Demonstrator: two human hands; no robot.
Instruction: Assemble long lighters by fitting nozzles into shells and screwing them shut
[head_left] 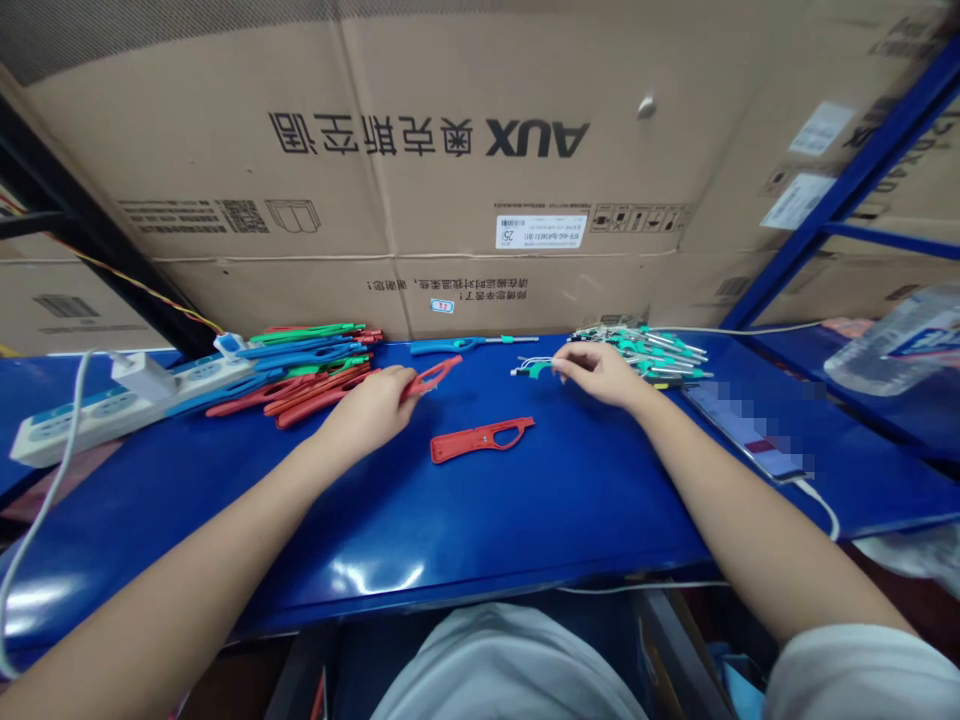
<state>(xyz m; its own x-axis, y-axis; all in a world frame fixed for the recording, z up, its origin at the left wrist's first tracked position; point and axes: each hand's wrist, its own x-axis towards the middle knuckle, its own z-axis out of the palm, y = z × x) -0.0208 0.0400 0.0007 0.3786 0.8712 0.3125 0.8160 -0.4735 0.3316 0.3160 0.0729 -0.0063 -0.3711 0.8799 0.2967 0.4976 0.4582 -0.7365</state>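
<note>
My left hand (375,405) is closed around a red plastic lighter casing half (433,378), whose looped end sticks out past the fingers. My right hand (596,370) pinches a green lighter trigger (541,370) with thin white wires and a dark tip. Between and below the hands lies a second red casing half (480,441), hollow side up, with a small metal piece near its loop. Behind the right hand is a pile of metal lighter tubes with green parts (652,348). Beyond the left hand, red, blue and green casing pieces (315,375) are heaped.
A blue lighter with a metal tube (465,345) lies at the back of the blue table (480,540). A white power strip (127,405) stands at left. On the right are a charging phone (742,430) and a plastic bottle (892,340). A cardboard wall (450,60) closes the back.
</note>
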